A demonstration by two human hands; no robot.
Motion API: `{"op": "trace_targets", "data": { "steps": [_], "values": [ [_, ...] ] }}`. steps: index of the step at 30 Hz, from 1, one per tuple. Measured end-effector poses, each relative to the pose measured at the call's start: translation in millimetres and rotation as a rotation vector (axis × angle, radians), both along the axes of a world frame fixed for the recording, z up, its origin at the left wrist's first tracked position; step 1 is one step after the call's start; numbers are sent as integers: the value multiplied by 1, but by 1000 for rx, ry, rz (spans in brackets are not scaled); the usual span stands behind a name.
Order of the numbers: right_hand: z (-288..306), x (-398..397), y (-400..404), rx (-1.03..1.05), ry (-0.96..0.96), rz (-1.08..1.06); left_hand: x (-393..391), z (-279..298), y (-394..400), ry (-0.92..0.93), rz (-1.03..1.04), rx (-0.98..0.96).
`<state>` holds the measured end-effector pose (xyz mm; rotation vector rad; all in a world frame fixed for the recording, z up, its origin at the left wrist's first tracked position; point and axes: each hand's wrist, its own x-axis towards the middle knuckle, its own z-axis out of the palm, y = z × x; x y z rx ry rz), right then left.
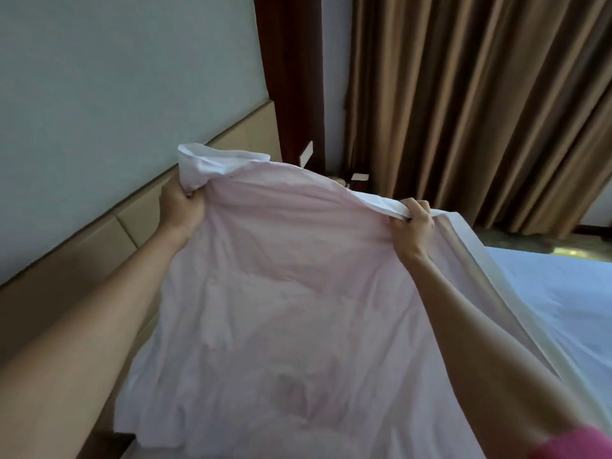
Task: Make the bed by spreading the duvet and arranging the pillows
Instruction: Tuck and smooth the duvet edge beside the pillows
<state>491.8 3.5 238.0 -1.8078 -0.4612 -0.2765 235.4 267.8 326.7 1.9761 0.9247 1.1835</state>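
Note:
A pale pink-white duvet (281,293) is lifted up in front of me and fills the middle of the view. My left hand (180,203) grips its bunched white corner at the upper left. Further right, my right hand (414,223) grips the top edge. The cloth hangs stretched between both hands and hides most of the bed beneath. A strip of white bed sheet (563,293) shows at the right. No pillows are visible.
A beige padded headboard (99,233) runs along the grey wall at the left. Brown curtains (480,94) hang at the back right, with a dark wooden panel (291,77) and a white wall switch (306,153) beside them. Floor shows beyond the bed.

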Motion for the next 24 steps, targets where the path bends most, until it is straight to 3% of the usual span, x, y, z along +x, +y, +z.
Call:
{"op": "trace_targets", "data": {
  "steps": [7,14,19,24],
  "values": [
    [-49,75,17,-211,149,-30,71,-30,30,285,20,-123],
    [-101,82,3,-551,245,189,61,-81,27,695,82,-229],
    [-136,83,-18,-740,334,315,49,-85,8,1141,-185,-478],
    [-141,86,-13,-693,373,346,45,-84,4,1264,-270,-763]
  ]
}}
